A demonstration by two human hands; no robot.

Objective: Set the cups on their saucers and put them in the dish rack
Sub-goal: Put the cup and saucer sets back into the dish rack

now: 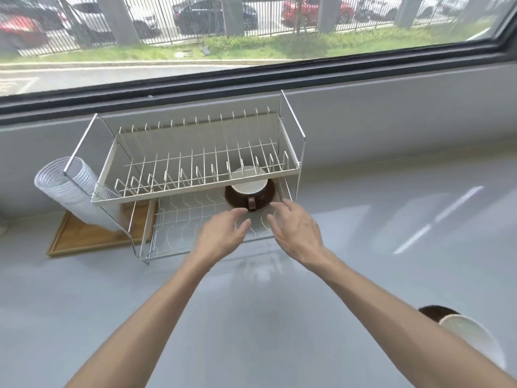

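Observation:
A brown cup with a cream inside [249, 186] stands on a brown saucer [232, 198] at the right end of the lower tier of the two-tier wire dish rack [193, 180]. Its handle points toward me. My left hand [223, 233] and my right hand [293, 228] hover just in front of that cup, fingers spread, holding nothing. A second brown and cream cup on its saucer [470, 334] sits on the counter at the bottom right, partly hidden behind my right forearm.
A stack of white disposable cups [67, 189] lies tilted on a wooden tray [84, 236] left of the rack. The grey counter [391, 233] runs under a wide window. The rack's upper tier holds nothing.

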